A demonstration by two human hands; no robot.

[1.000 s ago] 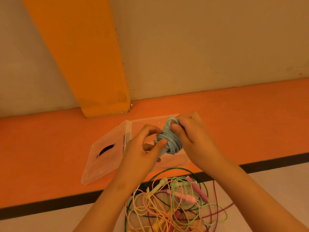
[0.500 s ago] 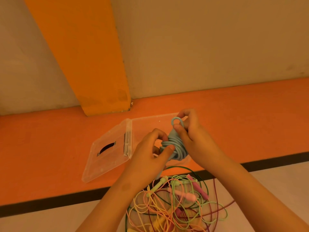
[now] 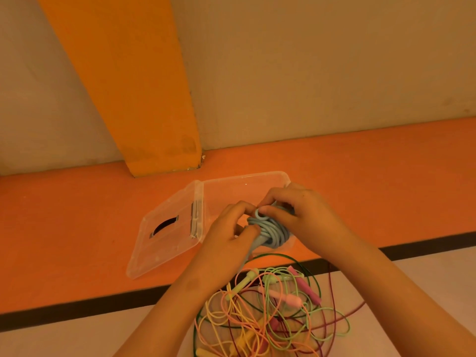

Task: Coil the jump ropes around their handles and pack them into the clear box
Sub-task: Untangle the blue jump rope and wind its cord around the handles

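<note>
- Since half a second ago, the end loop that stood up above the blue jump rope (image 3: 273, 231) has been drawn down against the coil. My right hand (image 3: 307, 215) has closed over the top of the bundle.
- The right fingers (image 3: 270, 210) are curled and pinch that loop against the windings. I take this as tucking the tail so the coil cannot spring apart.
- My left hand (image 3: 228, 237) grips the bundle from the near side, its fingers (image 3: 251, 228) pressed into the windings. It steadies the bundle so the right hand has something to work against.
- A blue handle end (image 3: 253, 249) pokes down out of the coil past the left hand; the other handle is hidden.
- The bundle is held above the near right part of the clear box (image 3: 244, 177). I cannot tell whether it touches the box floor.
- The lid (image 3: 164, 238) lies swung flat open to the left on the orange surface (image 3: 77, 215), so the mouth is free for a straight drop.
- A tangle of loose ropes (image 3: 270, 307) in yellow, green, pink and maroon lies just nearer to me, none of them wound yet. I judge the task to be at its first rope.
</note>
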